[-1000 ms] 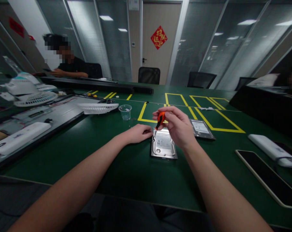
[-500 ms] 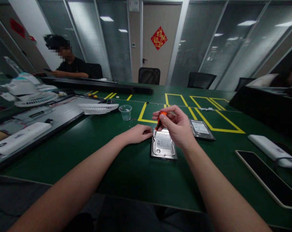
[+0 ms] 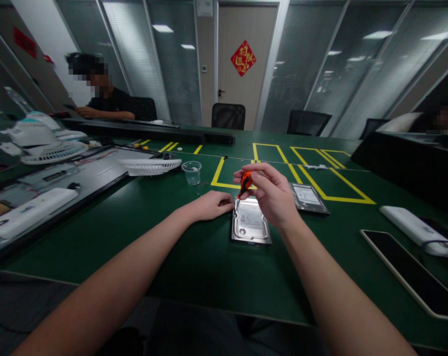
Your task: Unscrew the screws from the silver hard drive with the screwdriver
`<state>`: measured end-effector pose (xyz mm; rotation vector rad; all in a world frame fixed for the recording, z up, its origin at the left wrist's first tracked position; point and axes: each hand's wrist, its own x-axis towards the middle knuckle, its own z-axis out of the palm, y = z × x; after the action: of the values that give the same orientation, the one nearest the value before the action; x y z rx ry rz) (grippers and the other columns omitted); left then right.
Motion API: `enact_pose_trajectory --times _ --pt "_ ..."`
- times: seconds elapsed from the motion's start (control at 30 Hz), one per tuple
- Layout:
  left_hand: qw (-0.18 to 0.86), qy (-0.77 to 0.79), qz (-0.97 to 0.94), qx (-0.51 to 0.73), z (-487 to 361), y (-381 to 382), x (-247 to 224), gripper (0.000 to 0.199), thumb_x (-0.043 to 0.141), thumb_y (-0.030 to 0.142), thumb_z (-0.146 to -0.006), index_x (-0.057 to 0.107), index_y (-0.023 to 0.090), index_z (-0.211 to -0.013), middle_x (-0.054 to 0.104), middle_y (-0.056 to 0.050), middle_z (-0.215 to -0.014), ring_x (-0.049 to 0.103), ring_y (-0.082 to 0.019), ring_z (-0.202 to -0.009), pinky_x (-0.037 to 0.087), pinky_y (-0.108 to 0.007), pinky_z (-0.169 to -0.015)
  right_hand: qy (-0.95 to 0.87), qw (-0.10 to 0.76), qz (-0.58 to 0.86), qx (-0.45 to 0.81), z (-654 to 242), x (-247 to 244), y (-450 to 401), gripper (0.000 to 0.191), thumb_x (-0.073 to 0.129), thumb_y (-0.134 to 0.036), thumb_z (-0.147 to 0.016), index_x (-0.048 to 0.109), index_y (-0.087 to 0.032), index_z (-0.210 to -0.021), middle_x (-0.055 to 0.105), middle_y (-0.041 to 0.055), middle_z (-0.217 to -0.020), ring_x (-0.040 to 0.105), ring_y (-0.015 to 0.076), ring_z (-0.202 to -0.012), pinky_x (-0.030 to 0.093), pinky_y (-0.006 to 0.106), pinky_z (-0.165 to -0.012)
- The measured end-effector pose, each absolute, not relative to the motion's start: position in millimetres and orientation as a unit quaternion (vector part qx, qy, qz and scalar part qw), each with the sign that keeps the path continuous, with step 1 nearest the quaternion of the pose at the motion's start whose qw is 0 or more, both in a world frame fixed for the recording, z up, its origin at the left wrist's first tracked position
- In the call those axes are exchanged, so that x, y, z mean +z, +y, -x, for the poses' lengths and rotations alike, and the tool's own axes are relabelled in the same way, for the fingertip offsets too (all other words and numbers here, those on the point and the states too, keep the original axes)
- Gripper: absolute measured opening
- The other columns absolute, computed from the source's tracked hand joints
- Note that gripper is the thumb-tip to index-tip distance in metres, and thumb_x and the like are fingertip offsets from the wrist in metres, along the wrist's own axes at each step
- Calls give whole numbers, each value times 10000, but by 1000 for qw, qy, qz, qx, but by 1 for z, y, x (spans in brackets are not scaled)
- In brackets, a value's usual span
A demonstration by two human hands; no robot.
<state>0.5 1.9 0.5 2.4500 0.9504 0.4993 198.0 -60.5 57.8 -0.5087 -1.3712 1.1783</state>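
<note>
A silver hard drive (image 3: 250, 222) with a white label lies flat on the green table in front of me. My right hand (image 3: 274, 193) is closed around the orange and black handle of a screwdriver (image 3: 245, 184), held tilted over the drive. Its shaft points down at the drive's far left edge; I cannot make out the screw under its tip. Curled fingers of my left hand (image 3: 212, 205) hold the same drive by its upper left edge, the fingertips partly hidden. Just right of my right hand lies a second hard drive (image 3: 308, 199).
A clear plastic cup (image 3: 192, 173) stands beyond my left hand, beside a white fan grille (image 3: 150, 166). A large flat panel (image 3: 61, 183) fills the left side. At right lie a phone (image 3: 409, 272) and a white power strip (image 3: 419, 232). A person (image 3: 109, 101) sits across the table.
The screwdriver handle has turned a little in my right hand's fingers, and its thumb has shifted. My left hand and the hard drive stay in place.
</note>
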Motion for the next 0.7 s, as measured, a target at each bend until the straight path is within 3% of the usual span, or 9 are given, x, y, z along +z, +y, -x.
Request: enact_pose_trajectory --times 0.7 --pt "245 345 -889 175 -1 -3 6 290 530 418 -1001 692 178 -993 733 -51 -927 638 -196 -781 418 -298 -701 -633 571 235 467 -199 61 -64 188 697 -357 -921 734 -253 -1072 739 66 -1165 704 218 -1077 644 292 -676"
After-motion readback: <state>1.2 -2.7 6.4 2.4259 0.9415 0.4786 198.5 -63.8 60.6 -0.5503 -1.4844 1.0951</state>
